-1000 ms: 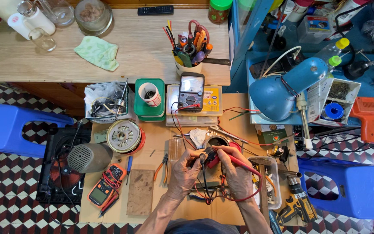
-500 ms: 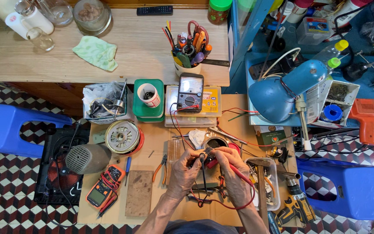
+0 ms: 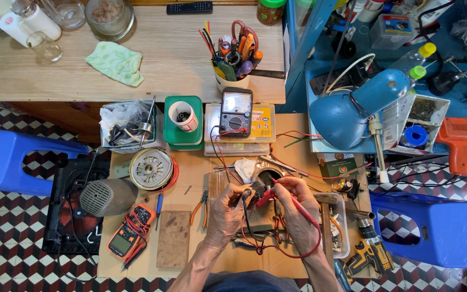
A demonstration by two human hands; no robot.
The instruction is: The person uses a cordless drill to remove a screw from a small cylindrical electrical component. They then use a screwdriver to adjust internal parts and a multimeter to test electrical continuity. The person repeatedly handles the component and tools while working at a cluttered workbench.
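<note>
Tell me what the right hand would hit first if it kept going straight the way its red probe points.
The right hand aims its red probe up-left at the small dark part the left hand holds; that looks first, though depth is unclear.

Small dark part [image 3: 253,193] between the fingers mostly covered by left hand [image 3: 224,212] and right hand [image 3: 297,208], kind not possible to tell, probe tips too small to see, forearms cut by bottom edge, white bottle [image 3: 24,20] cut at top-left edge.
</note>
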